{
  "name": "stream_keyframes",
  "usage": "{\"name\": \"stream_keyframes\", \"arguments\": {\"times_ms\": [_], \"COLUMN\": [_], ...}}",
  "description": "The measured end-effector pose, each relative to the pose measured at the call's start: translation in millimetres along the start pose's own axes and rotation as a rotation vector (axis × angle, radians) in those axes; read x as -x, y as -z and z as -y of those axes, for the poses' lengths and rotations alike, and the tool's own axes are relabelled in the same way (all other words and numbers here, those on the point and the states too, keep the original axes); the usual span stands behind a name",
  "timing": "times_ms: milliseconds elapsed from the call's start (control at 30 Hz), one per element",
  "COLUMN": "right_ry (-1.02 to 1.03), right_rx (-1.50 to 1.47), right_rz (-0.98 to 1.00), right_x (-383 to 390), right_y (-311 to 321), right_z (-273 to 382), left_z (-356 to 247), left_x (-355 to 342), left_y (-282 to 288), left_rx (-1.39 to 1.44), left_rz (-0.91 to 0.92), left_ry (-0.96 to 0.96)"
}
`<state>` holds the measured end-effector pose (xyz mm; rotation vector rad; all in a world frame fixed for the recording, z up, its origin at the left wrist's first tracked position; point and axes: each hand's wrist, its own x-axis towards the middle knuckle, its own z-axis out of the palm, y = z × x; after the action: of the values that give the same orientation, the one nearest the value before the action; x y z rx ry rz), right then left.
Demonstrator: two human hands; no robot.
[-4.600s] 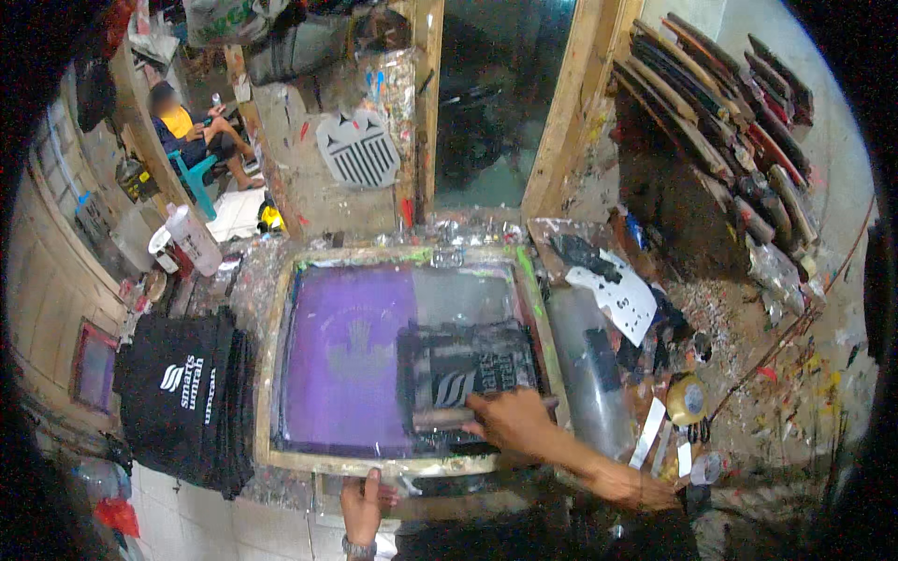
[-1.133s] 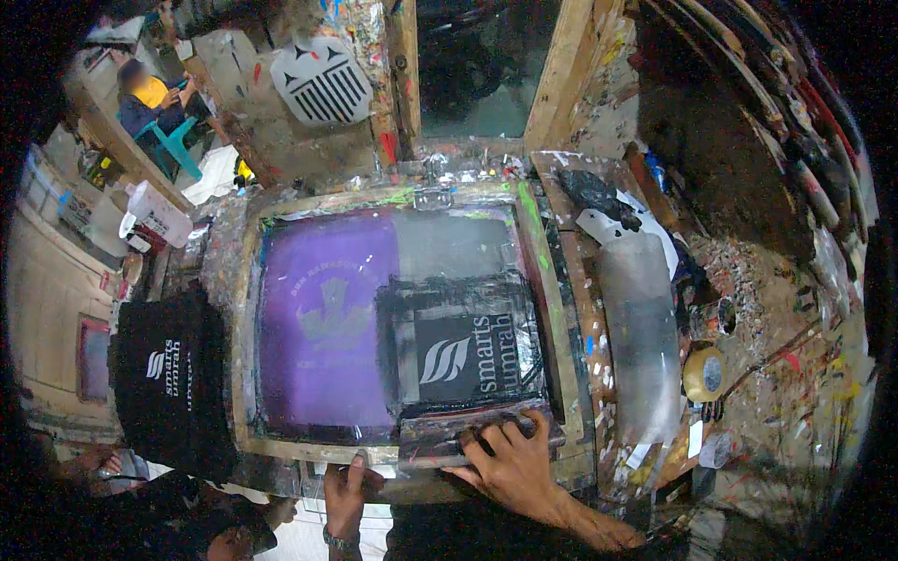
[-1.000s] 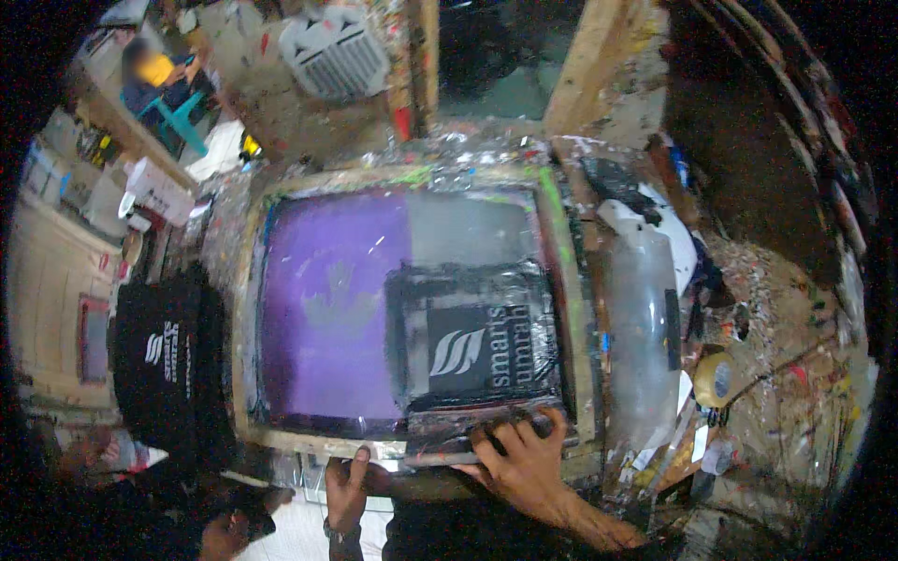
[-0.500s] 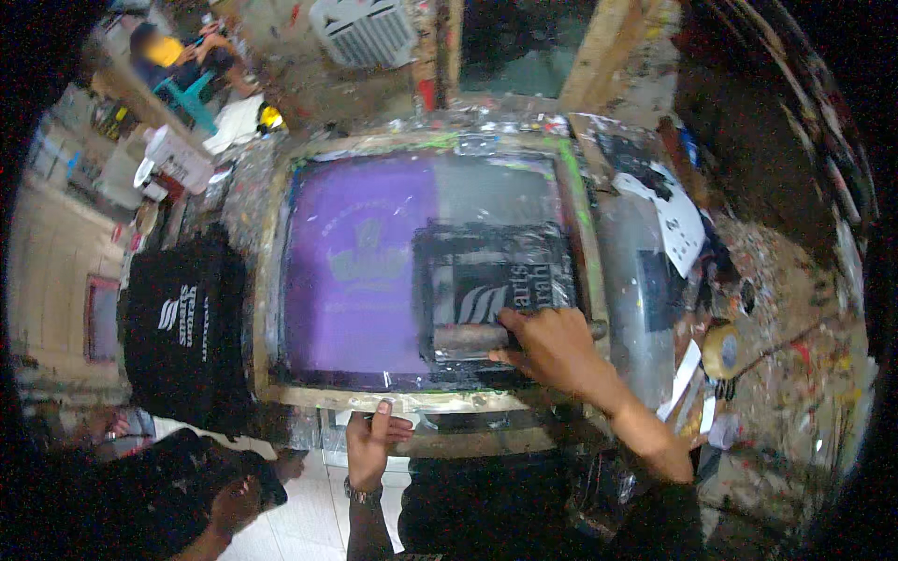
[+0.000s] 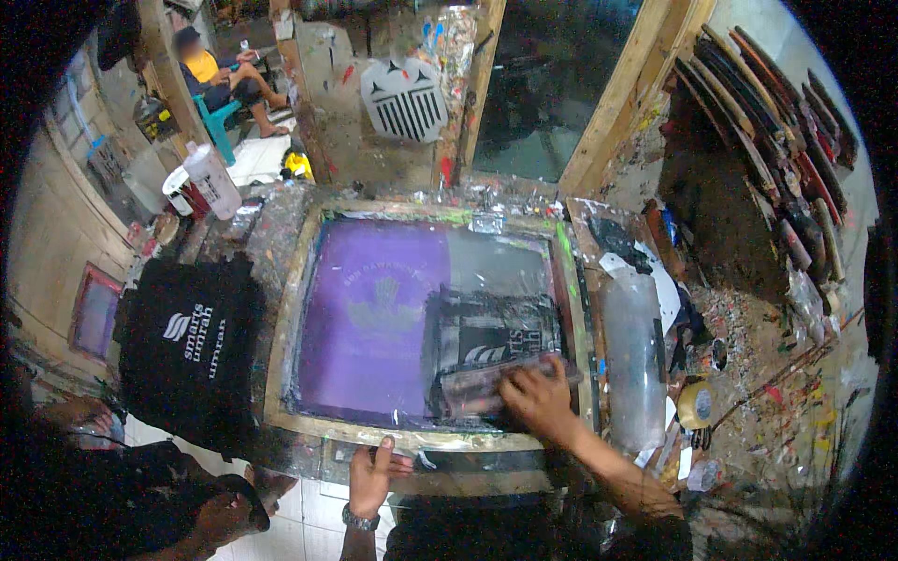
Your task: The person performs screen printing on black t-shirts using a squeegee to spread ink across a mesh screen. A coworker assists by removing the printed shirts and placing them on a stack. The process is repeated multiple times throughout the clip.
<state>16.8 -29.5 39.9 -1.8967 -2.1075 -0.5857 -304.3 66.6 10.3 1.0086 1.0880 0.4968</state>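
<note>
A screen-printing frame [image 5: 346, 434] with a wooden rim lies flat before me. Its mesh [image 5: 374, 309] is purple on the left and grey on the right, with a black-inked design [image 5: 496, 341] at the lower right. My right hand [image 5: 543, 402] grips a squeegee [image 5: 472, 385], set crosswise over the near part of that inked area. At the front rim is my left hand [image 5: 372, 475], thumb up against the wood and fingers curled below it. A black cloth bag or shirt [image 5: 187, 393] with white print lies left of the frame.
A seated co-worker's hand [image 5: 229, 510] and dark sleeves show at lower left. Right of the frame are a clear plastic sheet or roll [image 5: 634, 374] and a tape roll [image 5: 695, 405]. Squeegees [image 5: 767, 122] stand at the far right. A pale bottle [image 5: 213, 178] stands back left.
The view has tilted up, showing more of the back wall and rack. My right hand has drawn the squeegee slightly nearer, and its angle has changed. My left hand stays at the front rim.
</note>
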Motion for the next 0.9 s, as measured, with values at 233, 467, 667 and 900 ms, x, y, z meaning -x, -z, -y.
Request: {"name": "stream_keyframes", "arguments": {"times_ms": [233, 467, 667, 900], "right_ry": [-0.105, -0.157, -0.207, 0.146], "right_rx": [-0.013, -0.349, -0.141, -0.171], "right_rz": [0.219, 0.741, 0.315, 0.159], "right_x": [-53.2, -87.1, -128.7, -55.6], "right_y": [-43.3, 28.5, -27.6, -0.1], "right_z": [-55.7, -41.9, -98.8, -28.1], "left_z": [-1.3, -1.5, -8.1, -8.5], "left_x": [-3.1, -0.1, 1.0, 4.8], "left_y": [-0.6, -3.6, -4.7, -2.8], "left_rx": [0.013, 0.021, -0.024, -0.029], "left_rz": [0.003, -0.011, -0.006, -0.049], "left_ry": [0.022, 0.018, 0.031, 0.124]}}
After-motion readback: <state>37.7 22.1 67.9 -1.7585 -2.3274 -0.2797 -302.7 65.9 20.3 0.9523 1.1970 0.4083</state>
